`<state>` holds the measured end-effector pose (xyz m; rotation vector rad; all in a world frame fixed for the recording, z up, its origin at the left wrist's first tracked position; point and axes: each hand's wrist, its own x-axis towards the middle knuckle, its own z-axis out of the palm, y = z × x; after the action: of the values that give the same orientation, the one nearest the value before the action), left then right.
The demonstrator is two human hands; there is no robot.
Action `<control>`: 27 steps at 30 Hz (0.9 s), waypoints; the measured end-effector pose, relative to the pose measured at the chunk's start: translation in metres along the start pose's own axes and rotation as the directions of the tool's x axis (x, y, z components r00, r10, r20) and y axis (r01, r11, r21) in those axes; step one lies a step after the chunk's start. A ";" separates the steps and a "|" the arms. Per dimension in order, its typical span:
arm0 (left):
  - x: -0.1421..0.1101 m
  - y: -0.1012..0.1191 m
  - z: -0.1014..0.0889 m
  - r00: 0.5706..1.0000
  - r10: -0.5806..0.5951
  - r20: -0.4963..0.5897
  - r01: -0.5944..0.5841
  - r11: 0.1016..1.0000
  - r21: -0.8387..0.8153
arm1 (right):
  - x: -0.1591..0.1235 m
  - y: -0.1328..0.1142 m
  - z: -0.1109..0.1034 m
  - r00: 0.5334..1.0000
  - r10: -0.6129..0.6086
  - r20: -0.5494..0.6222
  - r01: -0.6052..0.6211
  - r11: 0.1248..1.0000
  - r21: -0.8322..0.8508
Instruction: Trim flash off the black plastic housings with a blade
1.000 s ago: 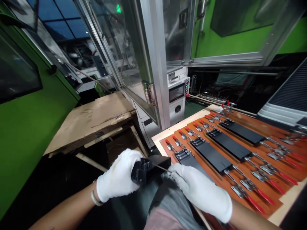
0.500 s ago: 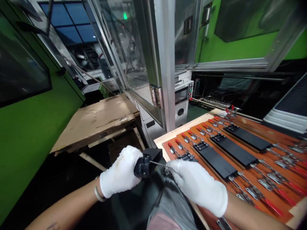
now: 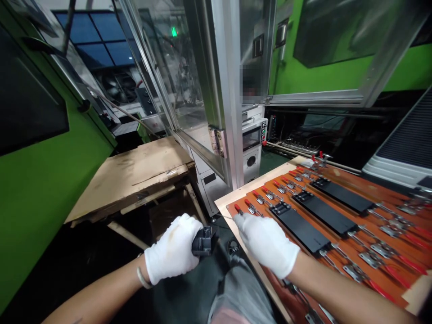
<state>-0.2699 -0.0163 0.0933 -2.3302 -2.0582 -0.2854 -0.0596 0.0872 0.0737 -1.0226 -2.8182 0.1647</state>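
Now the right hand (image 3: 266,243), holding a thin rod (image 3: 225,218), has drawn off the black plastic part (image 3: 201,245), apparently ending contact; the left hand (image 3: 174,249) grips it.

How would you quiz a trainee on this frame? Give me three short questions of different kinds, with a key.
1. Multiple choice: what colour is the part held in the left hand?
a) red
b) black
c) white

2. True or false: the right hand is bare.

3. Fill in the blank: the clamps on the orange board have ____ handles.

Key: 1 b; 2 false, it is gloved; 3 red.
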 end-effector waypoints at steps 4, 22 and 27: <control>-0.003 -0.003 0.004 1.000 0.024 0.014 -0.024 0.999 -0.031 | -0.006 0.006 0.007 0.993 -0.116 -0.008 0.116 0.986 0.120; -0.010 -0.005 0.009 0.985 0.168 -0.037 -0.171 0.976 -0.138 | -0.005 0.014 0.013 0.991 -0.134 0.013 0.125 0.953 0.276; -0.012 -0.006 0.006 0.959 0.276 -0.057 -0.280 0.957 -0.082 | -0.005 0.013 0.015 0.978 -0.206 0.025 0.166 0.850 0.500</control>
<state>-0.2766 -0.0263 0.0853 -2.5976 -1.7002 -0.4239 -0.0500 0.0929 0.0563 -0.6304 -2.6877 0.8729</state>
